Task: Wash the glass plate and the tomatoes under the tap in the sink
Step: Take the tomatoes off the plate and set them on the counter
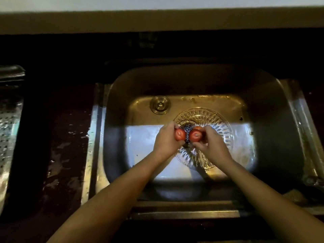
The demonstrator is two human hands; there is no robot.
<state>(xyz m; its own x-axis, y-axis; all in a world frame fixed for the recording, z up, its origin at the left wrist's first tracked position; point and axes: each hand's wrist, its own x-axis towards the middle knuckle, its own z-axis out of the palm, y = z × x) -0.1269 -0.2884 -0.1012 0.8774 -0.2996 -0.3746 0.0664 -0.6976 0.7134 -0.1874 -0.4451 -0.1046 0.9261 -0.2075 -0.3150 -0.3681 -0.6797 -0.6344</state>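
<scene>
A patterned clear glass plate [217,127] lies flat on the floor of the steel sink [119,106]. Above it, my left hand [166,139] grips one red tomato [180,134]. My right hand [213,142] grips another red tomato [195,135], and a further bit of red [198,128] shows just behind it. The two tomatoes are side by side, nearly touching, over the plate's near left part. My hands and forearms hide part of the plate. The tap and any running water cannot be made out in the dim light.
A round drain plug [159,104] sits at the sink's back left. The dark countertop [66,141] left of the sink is wet. A perforated metal tray [7,123] stands at the far left edge. The sink's steel rim [301,120] runs along the right.
</scene>
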